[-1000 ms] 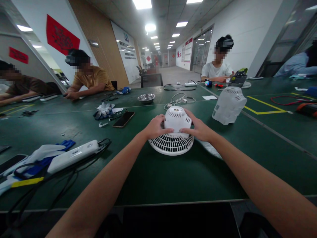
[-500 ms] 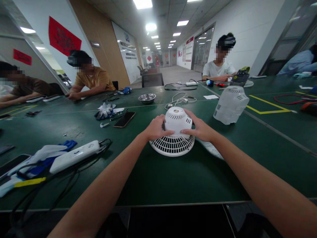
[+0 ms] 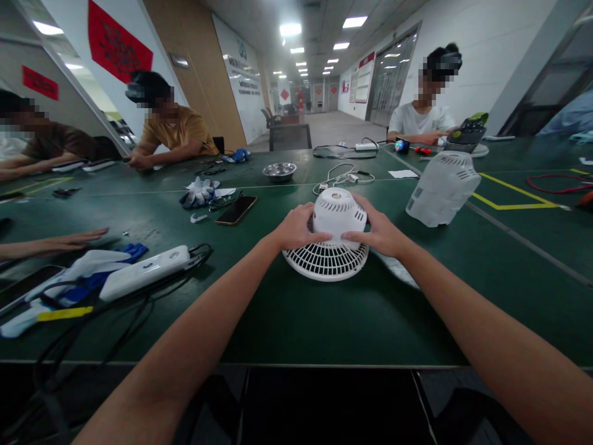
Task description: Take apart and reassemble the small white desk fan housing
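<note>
A white fan head (image 3: 340, 216) rests grille down on the green table, its vented motor housing facing up. My left hand (image 3: 299, 228) wraps round the housing's left side, with the thumb along its front. On the opposite side my right hand (image 3: 377, 230) grips the housing in the same way. Below the hands shows the round slotted grille (image 3: 327, 264). Partly behind my right forearm lies a pale flat item (image 3: 399, 272) that I cannot make out. The fingers at the back of the housing are mostly hidden.
A translucent white plastic container (image 3: 443, 188) stands to the right. Leftward lie a phone (image 3: 236, 210), gloves (image 3: 200, 193) and a white power bank-like device (image 3: 144, 273) with black cables. Farther back are a metal bowl (image 3: 279, 172) and a white cable (image 3: 347, 176). Several people sit around the table.
Another person's hand has come in at the left edge, over the table. The view has shifted slightly; both my hands keep their hold on the fan head.
</note>
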Demonstrator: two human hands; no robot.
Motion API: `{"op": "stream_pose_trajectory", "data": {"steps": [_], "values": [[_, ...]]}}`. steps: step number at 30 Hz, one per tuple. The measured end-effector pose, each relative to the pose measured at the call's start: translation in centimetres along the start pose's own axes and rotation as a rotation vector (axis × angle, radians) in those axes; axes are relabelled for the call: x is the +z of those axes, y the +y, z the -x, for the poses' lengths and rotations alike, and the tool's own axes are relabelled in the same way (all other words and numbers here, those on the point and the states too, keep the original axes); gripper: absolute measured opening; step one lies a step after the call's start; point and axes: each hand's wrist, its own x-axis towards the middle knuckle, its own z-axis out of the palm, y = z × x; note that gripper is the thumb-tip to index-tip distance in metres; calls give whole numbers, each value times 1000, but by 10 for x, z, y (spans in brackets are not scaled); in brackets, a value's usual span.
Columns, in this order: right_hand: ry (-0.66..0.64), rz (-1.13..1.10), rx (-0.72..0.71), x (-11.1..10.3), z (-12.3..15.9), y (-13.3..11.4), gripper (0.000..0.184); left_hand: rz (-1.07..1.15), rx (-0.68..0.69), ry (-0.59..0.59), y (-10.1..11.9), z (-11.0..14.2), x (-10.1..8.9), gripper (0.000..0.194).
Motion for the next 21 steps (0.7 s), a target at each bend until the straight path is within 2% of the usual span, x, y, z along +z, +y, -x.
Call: {"op": "stream_pose_trajectory", "data": {"steps": [9, 14, 18, 21], "values": [[-3, 68, -22, 1, 0, -1, 95, 21, 58, 7, -9, -1, 2, 75], [36, 162, -57, 2, -1, 4, 97, -26, 57, 21, -7, -1, 2, 78], [64, 240, -34, 1, -1, -1, 109, -25, 18, 96, -4, 1, 2, 62], [38, 208, -12, 1, 2, -9, 105, 72, 32, 119, -4, 2, 5, 59]]}}
